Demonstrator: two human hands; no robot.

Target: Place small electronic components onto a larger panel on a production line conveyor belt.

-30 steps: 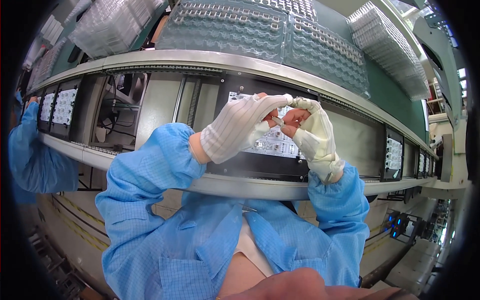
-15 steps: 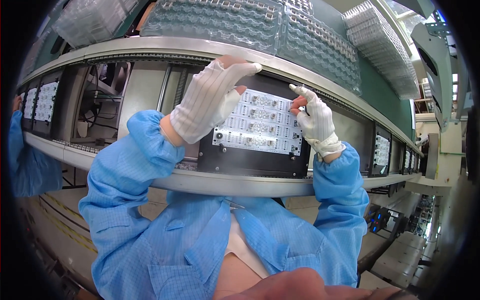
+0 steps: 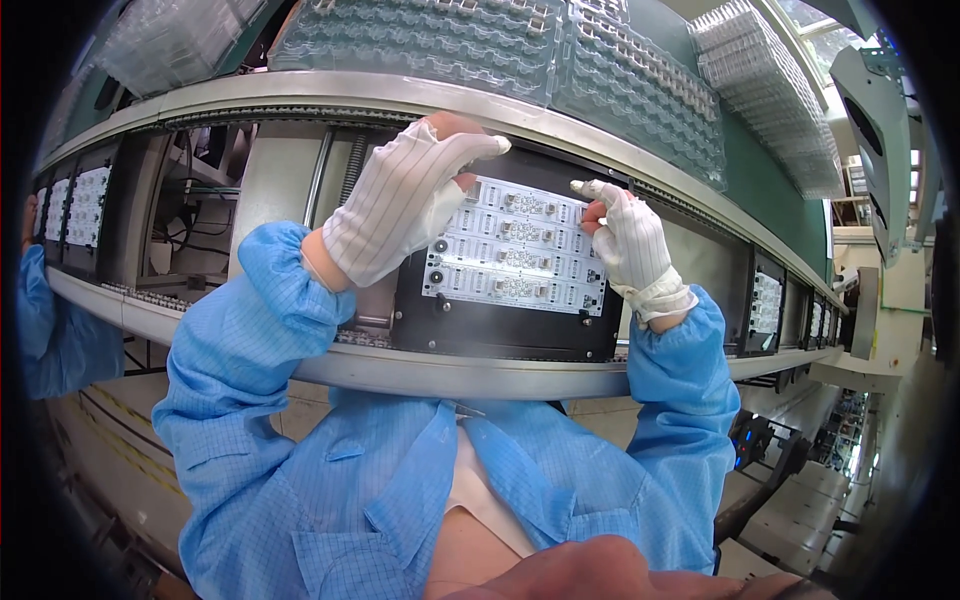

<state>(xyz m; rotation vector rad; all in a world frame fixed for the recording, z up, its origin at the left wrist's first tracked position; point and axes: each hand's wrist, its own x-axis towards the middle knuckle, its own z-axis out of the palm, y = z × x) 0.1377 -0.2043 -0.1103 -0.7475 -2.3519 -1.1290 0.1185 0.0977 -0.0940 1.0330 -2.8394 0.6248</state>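
My left hand [image 3: 402, 203], in a white striped glove with some bare fingertips, is bent over the upper left corner of a white circuit board [image 3: 487, 272]. Its thumb and fingers are curled toward each other beside a small greyish part; whether they grip it is unclear. My right hand [image 3: 632, 235], gloved likewise, is at the board's upper right edge with its fingers curled in and bare tips showing. Anything between them is hidden. Rows of small parts cover the board, which lies on a black carrier plate [image 3: 480, 333].
The carrier sits between the conveyor's metal rails [image 3: 450, 375]. More carriers with boards [image 3: 765, 300] stand along the line. Beyond the far rail are clear plastic trays [image 3: 420, 50] and a tray stack [image 3: 765, 95]. A co-worker's blue sleeve [image 3: 45, 320] is at far left.
My left hand has shifted slightly left and down, its fingertips drawing back from the far rail. My right hand has moved very little, staying by the board's right edge.
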